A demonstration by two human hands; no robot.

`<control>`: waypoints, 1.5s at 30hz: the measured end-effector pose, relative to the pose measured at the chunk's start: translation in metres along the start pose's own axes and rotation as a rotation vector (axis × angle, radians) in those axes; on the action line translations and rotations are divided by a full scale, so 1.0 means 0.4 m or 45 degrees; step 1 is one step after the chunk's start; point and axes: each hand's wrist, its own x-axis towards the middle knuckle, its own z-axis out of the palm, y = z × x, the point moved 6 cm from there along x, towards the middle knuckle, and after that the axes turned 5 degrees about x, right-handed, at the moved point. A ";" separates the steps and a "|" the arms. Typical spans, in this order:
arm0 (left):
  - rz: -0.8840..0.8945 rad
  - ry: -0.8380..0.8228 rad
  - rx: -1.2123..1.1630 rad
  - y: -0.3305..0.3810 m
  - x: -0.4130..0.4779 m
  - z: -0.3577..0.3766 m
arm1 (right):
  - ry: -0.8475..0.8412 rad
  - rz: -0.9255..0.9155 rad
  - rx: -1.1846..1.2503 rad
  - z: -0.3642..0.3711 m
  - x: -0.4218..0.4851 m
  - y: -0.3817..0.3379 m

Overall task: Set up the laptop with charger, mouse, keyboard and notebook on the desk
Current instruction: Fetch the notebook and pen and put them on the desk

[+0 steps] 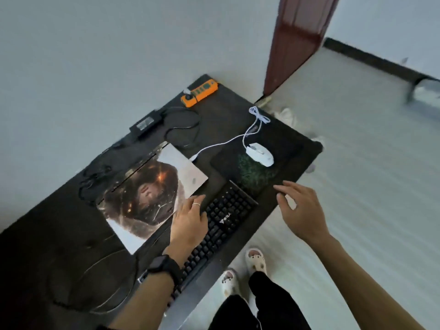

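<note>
- Lying closed on the dark desk (pixel 59 222), the laptop (pixel 147 194) showed a printed picture across its lid and sat slantwise near the middle.
- The left hand (pixel 189 217) lay flat with its fingers straight and close together over the far end of the black keyboard (pixel 223 225). Its fingertips reached the laptop's near edge and it gripped nothing.
- A ring (pixel 196 204) sat on one finger of that hand and a dark watch (pixel 164 264) on its wrist.
- The keyboard ran along the desk's front edge, just beside the laptop.
- The right hand (pixel 298 210) hovered over the desk's front edge near the mouse pad's corner, fingers loosely spread and holding nothing.
- The white mouse (pixel 260 154) rested on the dark mouse pad (pixel 257 172), to the right of the laptop.
- Its white cable (pixel 221 144) trailed across the desk, with the plug lying just beside the laptop's far corner.
- The black charger (pixel 145 123) lay by the wall behind the laptop, its dark cord looped loosely on the desk.
- An orange power strip (pixel 199 92) sat at the desk's far corner, near a dark red door (pixel 295 44).
- White slippers (pixel 256 258) showed on the floor below the desk edge.
</note>
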 end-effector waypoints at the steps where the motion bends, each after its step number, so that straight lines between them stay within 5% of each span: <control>1: 0.096 0.003 0.032 0.053 0.023 -0.003 | 0.103 0.060 0.011 -0.054 -0.026 0.022; 7: 0.676 -0.011 0.077 0.492 0.070 0.013 | 0.541 0.410 -0.018 -0.359 -0.212 0.174; 18: 1.634 0.046 0.144 1.437 -0.317 0.081 | 1.143 0.761 -0.107 -0.898 -0.685 0.490; 30: 2.005 0.178 0.028 2.228 -0.729 0.123 | 1.432 0.856 -0.356 -1.530 -1.023 0.784; 45: 2.301 0.039 -0.137 3.180 -1.006 0.417 | 1.586 1.084 -0.520 -2.204 -1.196 1.321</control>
